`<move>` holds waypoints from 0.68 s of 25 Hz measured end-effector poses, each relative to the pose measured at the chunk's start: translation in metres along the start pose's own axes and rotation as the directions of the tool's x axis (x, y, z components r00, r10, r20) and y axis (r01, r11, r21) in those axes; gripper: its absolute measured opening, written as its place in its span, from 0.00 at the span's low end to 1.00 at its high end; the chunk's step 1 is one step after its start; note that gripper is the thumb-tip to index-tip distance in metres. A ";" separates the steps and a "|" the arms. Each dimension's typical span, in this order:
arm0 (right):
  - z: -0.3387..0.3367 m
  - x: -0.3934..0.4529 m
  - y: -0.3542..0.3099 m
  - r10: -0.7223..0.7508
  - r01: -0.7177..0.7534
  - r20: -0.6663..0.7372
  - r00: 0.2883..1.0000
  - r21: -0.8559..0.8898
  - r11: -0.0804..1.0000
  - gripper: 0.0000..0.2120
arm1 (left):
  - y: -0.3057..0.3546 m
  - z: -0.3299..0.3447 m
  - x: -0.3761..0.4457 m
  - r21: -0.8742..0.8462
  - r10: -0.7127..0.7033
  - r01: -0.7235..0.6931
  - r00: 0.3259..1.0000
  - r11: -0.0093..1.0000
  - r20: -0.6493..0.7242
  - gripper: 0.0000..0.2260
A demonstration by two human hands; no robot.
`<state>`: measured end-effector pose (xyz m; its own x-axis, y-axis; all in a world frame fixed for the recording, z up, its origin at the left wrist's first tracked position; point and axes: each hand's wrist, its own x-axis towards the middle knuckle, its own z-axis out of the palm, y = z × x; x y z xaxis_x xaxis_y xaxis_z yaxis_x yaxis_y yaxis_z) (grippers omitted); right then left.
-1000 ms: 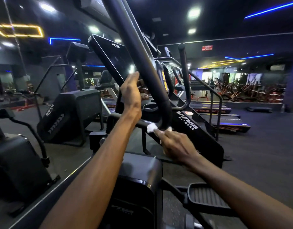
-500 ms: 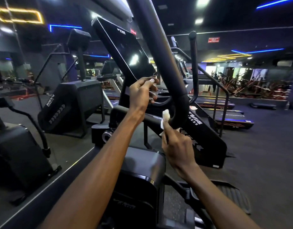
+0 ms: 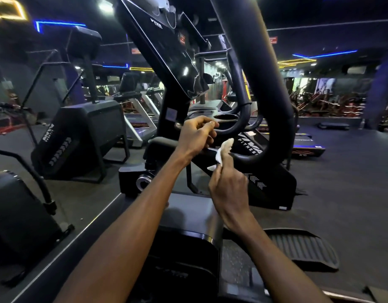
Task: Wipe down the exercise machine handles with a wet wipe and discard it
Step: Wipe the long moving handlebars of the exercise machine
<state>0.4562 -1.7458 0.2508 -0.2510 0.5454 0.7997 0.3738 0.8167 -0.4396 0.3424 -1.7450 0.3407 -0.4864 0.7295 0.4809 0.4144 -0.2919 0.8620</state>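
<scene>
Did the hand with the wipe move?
Yes. The right hand with the wipe has come off the handle bend, leftward toward the left hand.

Two hands [image 3: 197, 136], one wet wipe [image 3: 223, 150]
</scene>
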 end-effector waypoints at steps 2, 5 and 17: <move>0.019 0.009 -0.007 -0.001 0.004 0.058 0.998 -0.054 0.999 0.28 | -0.009 -0.010 0.005 -0.010 0.023 -0.023 1.000 1.000 -0.008 0.08; 0.044 0.020 -0.021 0.024 -0.012 0.123 0.992 -0.100 0.995 0.26 | -0.021 -0.024 0.009 0.025 0.081 -0.080 0.997 0.996 -0.018 0.09; 0.088 0.031 -0.040 0.113 -0.109 0.036 0.993 -0.098 0.989 0.23 | -0.072 -0.097 0.028 0.139 0.122 -0.127 0.991 0.982 0.047 0.09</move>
<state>0.3549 -1.7451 0.2573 -0.2397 0.6405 0.7296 0.4847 0.7301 -0.4818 0.2238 -1.7635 0.3079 -0.3958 0.7165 0.5745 0.5760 -0.2935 0.7629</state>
